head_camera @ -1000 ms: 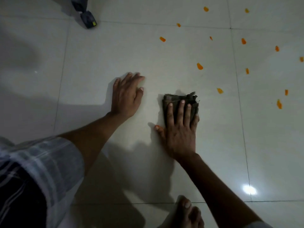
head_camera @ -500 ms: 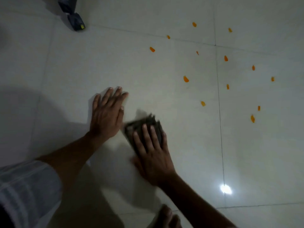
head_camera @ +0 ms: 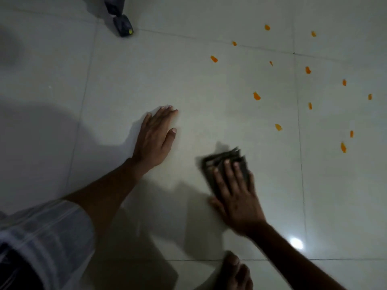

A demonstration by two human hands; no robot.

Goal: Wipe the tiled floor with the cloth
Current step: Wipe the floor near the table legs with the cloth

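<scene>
A dark folded cloth (head_camera: 224, 159) lies flat on the pale tiled floor (head_camera: 209, 114), blurred by motion. My right hand (head_camera: 236, 195) presses on it with straight spread fingers, covering its near half. My left hand (head_camera: 155, 137) rests flat on the floor to the left of the cloth, fingers straight, a clear gap between them. Several small orange stains (head_camera: 256, 96) dot the tiles beyond and to the right of the cloth.
A dark object (head_camera: 123, 27) stands on the floor at the top left. My bare foot (head_camera: 234, 271) shows at the bottom edge. A striped garment (head_camera: 41, 243) fills the lower left corner. A light glare (head_camera: 296, 243) reflects near my right forearm.
My right hand slid the cloth left toward my left hand, then back to the right, away from it. My left hand stayed planted on the floor.
</scene>
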